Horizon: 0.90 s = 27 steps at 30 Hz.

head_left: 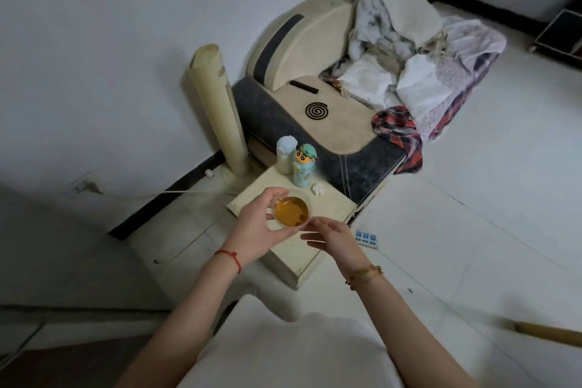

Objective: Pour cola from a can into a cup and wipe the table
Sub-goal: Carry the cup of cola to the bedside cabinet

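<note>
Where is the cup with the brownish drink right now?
In the head view, the cup sits just below centre, held in the left hand above the small cream table, with the right hand open beside it.

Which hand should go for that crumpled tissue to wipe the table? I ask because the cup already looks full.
The right hand, probably. It is open and empty, on the crumpled tissue's side of the table. The left hand is wrapped around the cup.
</note>
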Tool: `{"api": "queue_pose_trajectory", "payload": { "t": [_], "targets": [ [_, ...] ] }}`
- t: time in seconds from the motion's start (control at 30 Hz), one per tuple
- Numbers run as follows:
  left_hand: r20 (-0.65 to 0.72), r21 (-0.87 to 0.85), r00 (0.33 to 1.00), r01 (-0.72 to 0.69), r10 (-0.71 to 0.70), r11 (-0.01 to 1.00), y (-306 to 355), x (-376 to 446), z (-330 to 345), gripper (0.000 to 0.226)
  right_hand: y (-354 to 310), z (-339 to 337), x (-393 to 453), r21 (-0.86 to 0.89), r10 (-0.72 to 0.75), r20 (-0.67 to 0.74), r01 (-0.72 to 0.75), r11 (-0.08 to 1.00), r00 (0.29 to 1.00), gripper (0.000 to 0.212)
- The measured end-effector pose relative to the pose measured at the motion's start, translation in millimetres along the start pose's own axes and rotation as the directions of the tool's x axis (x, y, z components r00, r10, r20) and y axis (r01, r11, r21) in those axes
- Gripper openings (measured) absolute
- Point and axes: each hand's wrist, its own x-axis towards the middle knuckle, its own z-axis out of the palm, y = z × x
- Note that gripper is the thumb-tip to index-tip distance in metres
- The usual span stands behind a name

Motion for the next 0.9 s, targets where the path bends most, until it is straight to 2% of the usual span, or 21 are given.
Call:
{"api": "queue_pose_trajectory", "payload": {
  "t": [0.2,0.4,0.6,0.9],
  "targets": [
    [0.160,0.032,0.983,-0.098,0.091,0.995,-27.8,46.1,-72.9,0.069,-15.0,76.5,32.6,0.139,0.008,-0.171,0.016,0.990,0.985,0.030],
    [0.291,0.055,0.942,-0.194,0.170,0.980,-55.0,71.9,-111.9,0.070,-13.5,129.4,47.5,0.269,0.060,-0.317,0.029,0.963,0.947,0.029],
    [0.392,0.002,0.898,-0.215,0.197,0.977,-72.7,86.1,-112.8,0.072,-5.2,146.4,48.6,0.343,0.126,-0.415,0.026,0.939,0.901,0.029],
    [0.457,-0.045,0.865,-0.210,0.207,0.977,-81.4,111.8,-81.3,0.067,6.4,126.9,67.1,0.378,0.196,-0.475,-0.002,0.926,0.858,0.029]
  ]
}}
